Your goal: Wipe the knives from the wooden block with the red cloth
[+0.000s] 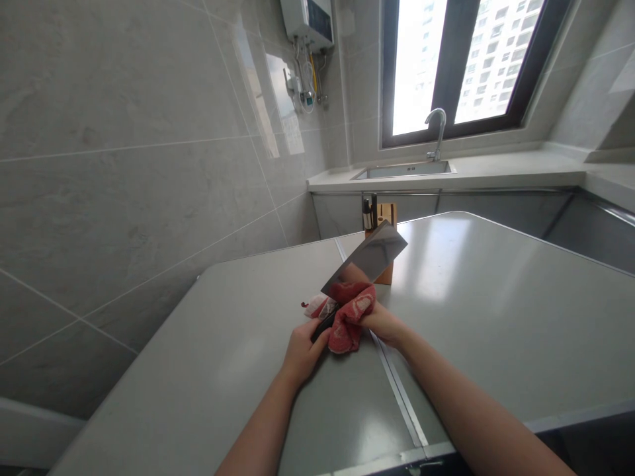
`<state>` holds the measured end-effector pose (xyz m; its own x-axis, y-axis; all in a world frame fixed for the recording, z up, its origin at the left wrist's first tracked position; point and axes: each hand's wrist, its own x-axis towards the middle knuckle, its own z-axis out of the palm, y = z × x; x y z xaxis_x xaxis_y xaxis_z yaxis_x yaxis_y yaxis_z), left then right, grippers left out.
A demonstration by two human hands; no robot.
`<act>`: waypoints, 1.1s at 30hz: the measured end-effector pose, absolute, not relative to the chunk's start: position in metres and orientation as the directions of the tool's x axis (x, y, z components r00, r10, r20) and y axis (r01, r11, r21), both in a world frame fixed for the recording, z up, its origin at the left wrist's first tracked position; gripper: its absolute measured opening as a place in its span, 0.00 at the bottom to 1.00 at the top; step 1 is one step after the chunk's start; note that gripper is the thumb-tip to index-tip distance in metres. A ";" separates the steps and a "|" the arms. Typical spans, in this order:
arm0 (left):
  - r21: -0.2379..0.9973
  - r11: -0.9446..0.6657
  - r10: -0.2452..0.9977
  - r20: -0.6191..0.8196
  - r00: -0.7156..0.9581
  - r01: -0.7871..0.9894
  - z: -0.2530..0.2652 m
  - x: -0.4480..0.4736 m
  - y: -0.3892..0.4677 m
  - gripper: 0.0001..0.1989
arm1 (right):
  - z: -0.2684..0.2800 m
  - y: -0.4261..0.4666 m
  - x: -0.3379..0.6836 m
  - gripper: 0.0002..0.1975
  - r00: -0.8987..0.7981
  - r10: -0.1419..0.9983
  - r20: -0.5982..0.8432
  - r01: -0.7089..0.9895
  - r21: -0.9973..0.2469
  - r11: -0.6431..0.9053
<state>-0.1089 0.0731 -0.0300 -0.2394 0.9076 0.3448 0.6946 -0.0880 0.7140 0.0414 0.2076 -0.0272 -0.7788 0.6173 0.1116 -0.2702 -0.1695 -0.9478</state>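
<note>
My left hand (301,349) is closed around the black handle of a cleaver (373,256). The wide, shiny blade points up and to the right, away from me. In my right hand (383,322) is a red patterned towel (348,320), bunched against the blade near the handle; the towel covers most of those fingers. Part of the towel's pale side, or another cloth, shows just left of the handle. Behind the blade stands a wooden knife block (385,274) with dark handles sticking up from it, partly hidden by the cleaver.
The light grey table (496,317) has a metal seam (397,383) running through it. Beyond it is a counter with a sink (404,170) and a faucet (437,132) below a window. A tiled wall (149,165) rises at left, with a water heater (308,23) higher up.
</note>
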 end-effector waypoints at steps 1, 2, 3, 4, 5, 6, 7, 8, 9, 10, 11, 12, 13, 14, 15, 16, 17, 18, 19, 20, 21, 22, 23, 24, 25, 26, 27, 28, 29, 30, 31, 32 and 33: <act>0.708 -0.084 0.906 0.347 -0.242 0.701 -0.030 -0.109 0.073 0.16 | -0.027 0.207 0.041 0.25 -0.789 0.605 0.103 -0.258 -0.950 -0.174; 0.705 -0.083 0.904 0.351 -0.244 0.704 -0.030 -0.109 0.073 0.16 | -0.028 0.206 0.041 0.24 -0.798 0.596 0.094 -0.247 -0.952 -0.180; 0.704 -0.086 0.902 0.355 -0.245 0.705 -0.030 -0.109 0.073 0.16 | -0.028 0.204 0.041 0.23 -0.802 0.592 0.086 -0.239 -0.953 -0.185; 0.704 -0.089 0.899 0.361 -0.246 0.705 -0.030 -0.109 0.073 0.16 | -0.028 0.203 0.041 0.23 -0.803 0.590 0.081 -0.235 -0.953 -0.190; 0.705 -0.092 0.897 0.365 -0.249 0.703 -0.030 -0.109 0.073 0.16 | -0.027 0.202 0.041 0.23 -0.801 0.593 0.079 -0.236 -0.953 -0.192; 0.708 -0.094 0.896 0.367 -0.251 0.700 -0.030 -0.109 0.073 0.16 | -0.027 0.201 0.040 0.24 -0.797 0.599 0.081 -0.240 -0.952 -0.191; 0.711 -0.094 0.895 0.366 -0.253 0.697 -0.030 -0.109 0.073 0.16 | -0.027 0.201 0.040 0.25 -0.793 0.604 0.085 -0.244 -0.951 -0.187; 0.713 -0.093 0.896 0.365 -0.255 0.695 -0.030 -0.108 0.073 0.16 | -0.027 0.200 0.040 0.25 -0.790 0.607 0.088 -0.246 -0.952 -0.182; 0.714 -0.094 0.897 0.363 -0.253 0.693 -0.030 -0.108 0.073 0.16 | -0.027 0.200 0.039 0.25 -0.788 0.609 0.092 -0.247 -0.953 -0.176; 0.715 -0.096 0.899 0.362 -0.248 0.692 -0.030 -0.108 0.073 0.16 | -0.028 0.200 0.039 0.25 -0.788 0.609 0.095 -0.246 -0.954 -0.170; 0.715 -0.100 0.901 0.360 -0.242 0.692 -0.030 -0.108 0.073 0.16 | -0.028 0.200 0.039 0.25 -0.789 0.607 0.098 -0.245 -0.955 -0.165; 0.713 -0.103 0.902 0.360 -0.236 0.694 -0.030 -0.108 0.073 0.15 | -0.029 0.200 0.038 0.25 -0.792 0.602 0.099 -0.243 -0.957 -0.161; 0.710 -0.105 0.903 0.361 -0.232 0.697 -0.030 -0.108 0.074 0.15 | -0.029 0.199 0.038 0.25 -0.795 0.599 0.101 -0.241 -0.957 -0.159; 0.706 -0.106 0.904 0.361 -0.229 0.700 -0.030 -0.108 0.074 0.15 | -0.030 0.199 0.038 0.26 -0.794 0.599 0.102 -0.243 -0.957 -0.159; 0.704 -0.104 0.905 0.361 -0.227 0.702 -0.030 -0.108 0.074 0.15 | -0.030 0.199 0.038 0.26 -0.790 0.604 0.103 -0.246 -0.956 -0.159; 0.704 -0.102 0.905 0.360 -0.228 0.703 -0.029 -0.108 0.074 0.15 | -0.030 0.199 0.038 0.26 -0.785 0.611 0.103 -0.250 -0.955 -0.159; 0.705 -0.101 0.904 0.359 -0.230 0.702 -0.029 -0.108 0.074 0.15 | -0.030 0.199 0.037 0.26 -0.777 0.620 0.104 -0.255 -0.954 -0.159; 0.707 -0.100 0.904 0.359 -0.233 0.701 -0.029 -0.108 0.074 0.15 | -0.030 0.199 0.037 0.26 -0.771 0.629 0.105 -0.259 -0.953 -0.158; 0.708 -0.099 0.903 0.359 -0.236 0.699 -0.029 -0.108 0.074 0.15 | -0.030 0.199 0.036 0.26 -0.765 0.636 0.105 -0.262 -0.952 -0.158; 0.709 -0.098 0.902 0.360 -0.239 0.698 -0.029 -0.108 0.074 0.15 | -0.030 0.200 0.036 0.25 -0.760 0.641 0.106 -0.266 -0.951 -0.157; 0.709 -0.098 0.901 0.361 -0.241 0.698 -0.030 -0.108 0.074 0.15 | -0.030 0.200 0.035 0.24 -0.757 0.645 0.108 -0.271 -0.950 -0.158; 0.709 -0.097 0.899 0.363 -0.244 0.699 -0.030 -0.109 0.074 0.15 | -0.031 0.200 0.035 0.24 -0.754 0.648 0.111 -0.278 -0.947 -0.160; 0.709 -0.096 0.898 0.364 -0.246 0.699 -0.030 -0.109 0.074 0.15 | -0.031 0.200 0.034 0.24 -0.750 0.651 0.114 -0.286 -0.944 -0.164; 0.708 -0.095 0.897 0.365 -0.248 0.699 -0.030 -0.109 0.074 0.15 | -0.031 0.200 0.034 0.24 -0.746 0.655 0.116 -0.293 -0.941 -0.168; 0.708 -0.094 0.897 0.365 -0.250 0.700 -0.030 -0.109 0.074 0.15 | -0.031 0.200 0.034 0.24 -0.741 0.661 0.116 -0.301 -0.938 -0.172; 0.708 -0.092 0.896 0.365 -0.252 0.700 -0.030 -0.109 0.074 0.15 | -0.030 0.200 0.034 0.24 -0.736 0.667 0.115 -0.306 -0.935 -0.177; 0.708 -0.090 0.896 0.364 -0.253 0.701 -0.029 -0.109 0.073 0.15 | -0.030 0.200 0.034 0.24 -0.732 0.672 0.112 -0.310 -0.933 -0.183; 0.708 -0.087 0.896 0.364 -0.256 0.701 -0.029 -0.109 0.073 0.15 | -0.029 0.200 0.034 0.24 -0.731 0.674 0.109 -0.312 -0.932 -0.187; 0.708 -0.084 0.895 0.363 -0.259 0.701 -0.029 -0.109 0.073 0.15 | -0.029 0.200 0.034 0.24 -0.731 0.673 0.109 -0.312 -0.931 -0.188; 0.709 -0.083 0.894 0.364 -0.262 0.700 -0.028 -0.109 0.073 0.15 | -0.029 0.201 0.035 0.23 -0.731 0.673 0.113 -0.313 -0.932 -0.184; 0.709 -0.082 0.893 0.365 -0.265 0.700 -0.028 -0.108 0.073 0.15 | -0.028 0.201 0.035 0.22 -0.731 0.672 0.119 -0.313 -0.934 -0.175; 0.709 -0.082 0.891 0.367 -0.267 0.701 -0.028 -0.108 0.073 0.15 | -0.028 0.202 0.035 0.22 -0.731 0.671 0.125 -0.310 -0.937 -0.163; 0.708 -0.083 0.890 0.369 -0.267 0.702 -0.029 -0.108 0.073 0.15 | -0.028 0.203 0.035 0.21 -0.731 0.670 0.130 -0.306 -0.940 -0.151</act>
